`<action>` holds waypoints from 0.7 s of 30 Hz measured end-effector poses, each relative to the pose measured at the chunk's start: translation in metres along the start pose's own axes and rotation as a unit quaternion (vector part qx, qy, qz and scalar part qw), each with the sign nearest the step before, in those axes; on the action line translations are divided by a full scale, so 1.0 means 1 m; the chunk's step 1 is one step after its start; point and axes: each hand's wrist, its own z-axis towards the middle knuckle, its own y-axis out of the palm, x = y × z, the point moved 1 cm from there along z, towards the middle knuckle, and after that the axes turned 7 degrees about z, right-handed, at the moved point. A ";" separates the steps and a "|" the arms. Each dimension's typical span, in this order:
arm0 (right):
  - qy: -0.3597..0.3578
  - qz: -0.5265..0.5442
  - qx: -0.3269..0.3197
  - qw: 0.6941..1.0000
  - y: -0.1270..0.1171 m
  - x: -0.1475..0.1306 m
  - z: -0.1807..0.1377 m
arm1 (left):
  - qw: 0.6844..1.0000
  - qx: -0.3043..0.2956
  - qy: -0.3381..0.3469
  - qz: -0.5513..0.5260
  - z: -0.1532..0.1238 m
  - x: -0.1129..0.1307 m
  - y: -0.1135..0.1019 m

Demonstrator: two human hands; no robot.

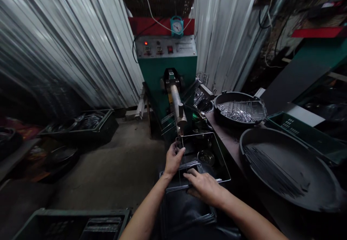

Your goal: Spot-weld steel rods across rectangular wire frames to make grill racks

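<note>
A rectangular wire frame (221, 155) is held out before the machine, its far edge just under the tip of the spot welder's electrode (181, 128). My left hand (174, 159) pinches the frame's left side near that tip, thumb and fingers closed. A thin straight wire (180, 178) runs lengthwise beside the left thumb. My right hand (202, 186) has its fingers curled at the frame's near edge; the fingertips are partly hidden. Below both hands, a stack of wire frames (202, 219) lies on a dark surface over my lap.
The green spot welder (154, 73) stands ahead, its red lamp lit. To the right, a black pan (306, 167) holds straight wires, and a farther pan (238, 115) holds short metal pieces. Crates (81, 213) sit on the left floor.
</note>
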 end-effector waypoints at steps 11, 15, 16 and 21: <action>-0.007 -0.005 0.008 1.000 -0.008 0.004 0.003 | 0.998 -0.023 -0.052 -0.031 0.004 0.008 0.004; -0.004 0.005 -0.003 1.000 -0.006 0.006 0.004 | 0.996 -0.023 -0.059 -0.057 0.003 0.009 0.007; -0.003 0.007 -0.004 1.000 -0.005 0.007 0.004 | 0.996 -0.021 -0.059 -0.057 0.003 0.009 0.007; -0.006 0.009 0.006 1.000 -0.001 0.011 0.005 | 0.992 -0.075 -0.077 -0.070 -0.009 0.008 0.004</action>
